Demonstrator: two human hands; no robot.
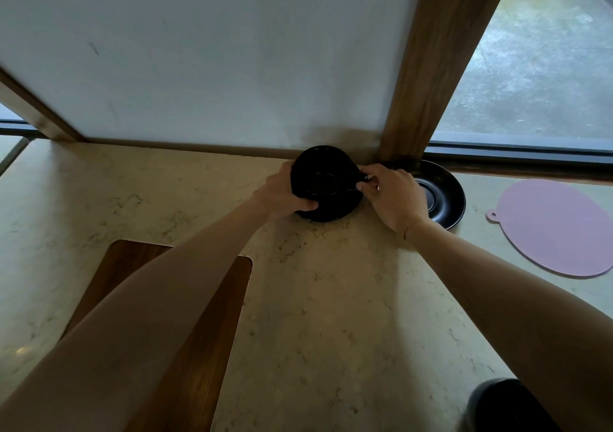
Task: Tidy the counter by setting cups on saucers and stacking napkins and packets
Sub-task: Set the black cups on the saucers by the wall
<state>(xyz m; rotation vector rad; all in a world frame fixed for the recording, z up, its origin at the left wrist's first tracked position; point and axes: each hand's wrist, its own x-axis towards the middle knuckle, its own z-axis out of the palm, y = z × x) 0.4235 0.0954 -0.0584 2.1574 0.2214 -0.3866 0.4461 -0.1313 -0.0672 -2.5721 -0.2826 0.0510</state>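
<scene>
Black cup (323,174), rigid, glossy and judged breakable, is held on its saucer (331,212) at the back of the counter (331,299), its wall gripped by the left hand (282,193) and its handle pinched by the right hand's (394,196) fingers (365,186).

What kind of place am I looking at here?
Probably a café or home kitchen counter by a window. A pale stone counter holds a black cup on a saucer, a spare saucer, a wooden board and a pink mat.
</scene>
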